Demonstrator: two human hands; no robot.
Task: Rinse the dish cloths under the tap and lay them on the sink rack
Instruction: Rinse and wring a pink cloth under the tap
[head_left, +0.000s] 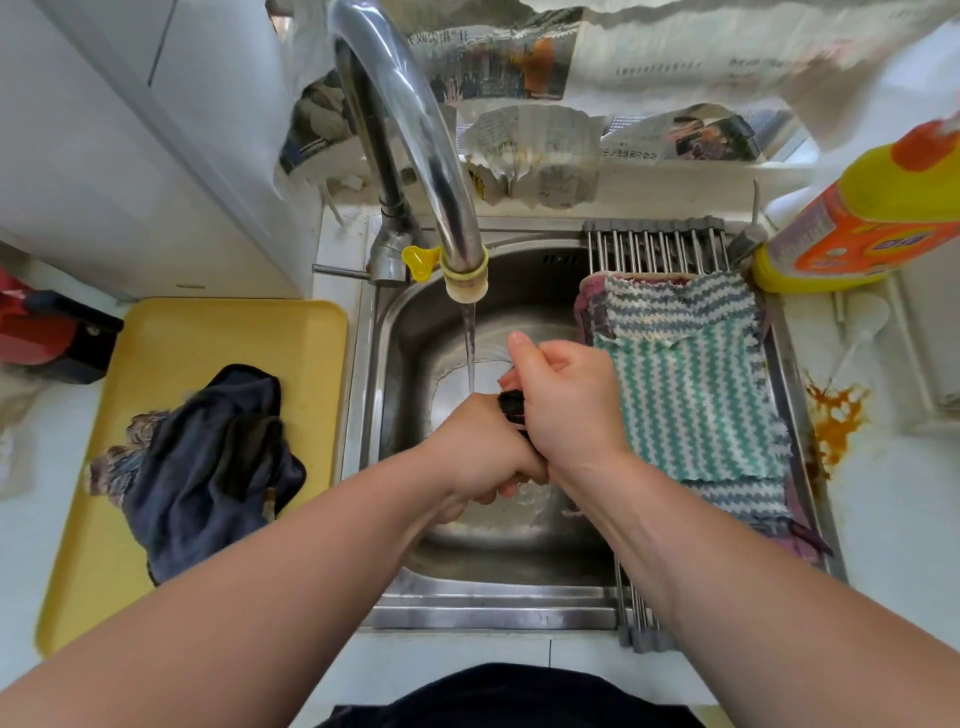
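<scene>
Water runs from the steel tap (462, 260) into the sink (415, 332). Over the basin my left hand (478, 452) and my right hand (566, 400) both grip a twisted dark cloth (511, 405), of which only a small black part shows between them. The stream lands on my left hand. The sink rack (654, 244) spans the sink's right side. On it lie a green-and-white zigzag cloth (685, 405) and a grey-and-white zigzag cloth (670, 304), spread over a purple one. More dark cloths (208, 467) lie heaped on the yellow tray (301, 332) to the left.
A yellow and orange detergent bottle (862, 223) stands on the counter at the right, beside an orange stain (836, 421). A red and black object (47, 332) sits at the far left. Torn newspaper (530, 150) covers the wall behind the tap.
</scene>
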